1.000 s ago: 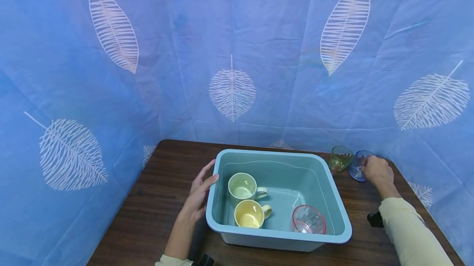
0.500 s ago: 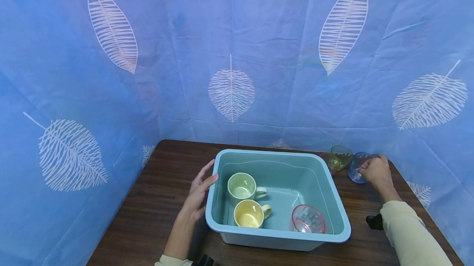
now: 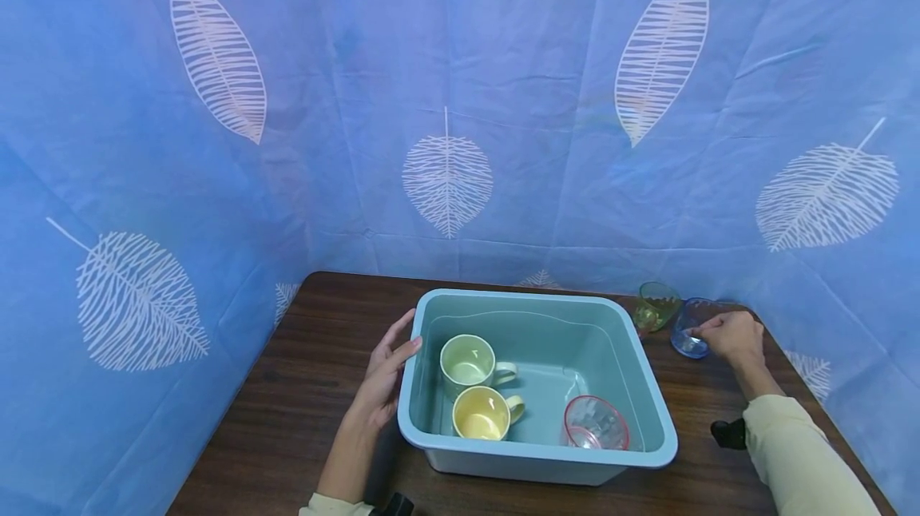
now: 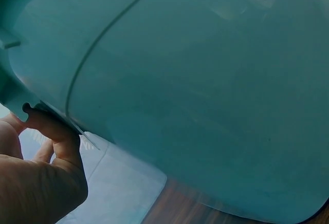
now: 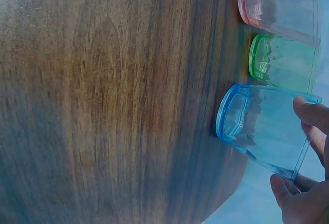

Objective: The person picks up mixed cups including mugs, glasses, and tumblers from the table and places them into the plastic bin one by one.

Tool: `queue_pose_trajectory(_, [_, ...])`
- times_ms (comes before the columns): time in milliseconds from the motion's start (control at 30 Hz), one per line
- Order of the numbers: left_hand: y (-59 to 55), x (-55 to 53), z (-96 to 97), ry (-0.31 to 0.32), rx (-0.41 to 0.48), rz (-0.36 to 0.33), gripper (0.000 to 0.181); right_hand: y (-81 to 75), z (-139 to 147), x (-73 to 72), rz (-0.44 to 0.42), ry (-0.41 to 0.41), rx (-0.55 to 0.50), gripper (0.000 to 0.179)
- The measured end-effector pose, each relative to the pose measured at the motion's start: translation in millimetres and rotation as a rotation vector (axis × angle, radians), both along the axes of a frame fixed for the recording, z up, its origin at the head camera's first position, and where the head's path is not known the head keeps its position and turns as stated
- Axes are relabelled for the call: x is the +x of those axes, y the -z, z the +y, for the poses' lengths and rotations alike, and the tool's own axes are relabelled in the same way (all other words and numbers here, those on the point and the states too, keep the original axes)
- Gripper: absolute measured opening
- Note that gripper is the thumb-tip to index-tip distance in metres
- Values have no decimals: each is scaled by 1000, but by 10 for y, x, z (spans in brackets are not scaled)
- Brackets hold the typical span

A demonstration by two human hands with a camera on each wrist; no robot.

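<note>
My left hand [image 3: 384, 380] grips the left rim of a teal plastic tub [image 3: 544, 460]; in the left wrist view its bent fingers [image 4: 64, 136] hook around the tub's edge. Inside the tub stand a pale green mug [image 3: 460, 376], a yellow mug [image 3: 483, 418] and a red-rimmed clear glass [image 3: 598, 424]. To the tub's right, my right hand [image 3: 735, 340] pinches the upper rim of a blue glass [image 5: 267, 129], thumb and fingers on either side of it. The glass is upright, its base close over the wooden table.
A green glass [image 3: 657, 307] stands just left of the blue one, near the table's back edge. Beyond it in the right wrist view is a pink glass [image 5: 280, 5]. Blue leaf-print cloth [image 3: 460, 61] hangs behind the dark table [image 3: 287, 388].
My right hand and the blue glass have shifted slightly toward me. The left hand stays at the tub's rim. The whole head view has drifted slightly.
</note>
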State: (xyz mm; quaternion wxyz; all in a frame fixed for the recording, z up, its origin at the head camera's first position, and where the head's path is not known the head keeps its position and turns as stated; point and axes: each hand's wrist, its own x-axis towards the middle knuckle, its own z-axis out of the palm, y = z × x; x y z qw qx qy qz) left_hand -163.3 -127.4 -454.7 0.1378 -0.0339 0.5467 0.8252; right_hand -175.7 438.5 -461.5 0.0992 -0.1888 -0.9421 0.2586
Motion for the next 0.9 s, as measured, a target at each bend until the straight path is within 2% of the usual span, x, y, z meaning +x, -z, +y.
queue_pose_trajectory(133, [-3, -16, 4, -6, -6, 0, 54, 5, -14, 38, 42, 6, 9, 29])
queue_pose_trajectory(267, [11, -20, 3, -3, -7, -2, 56, 14, -42, 85, 67, 86, -80, 31])
queue_pose_trajectory(500, [17, -15, 0, 0, -4, 4, 57, -6, -59, 125, 66, 145, -177, 62])
queue_pose_trajectory(667, [23, -13, -2, 0, -7, 1, 57, -11, -67, 136, 88, 165, -182, 75])
queue_pose_trajectory(900, [28, -10, 0, 1, -8, 11, 57, -24, -108, 139, 135, 179, -204, 79])
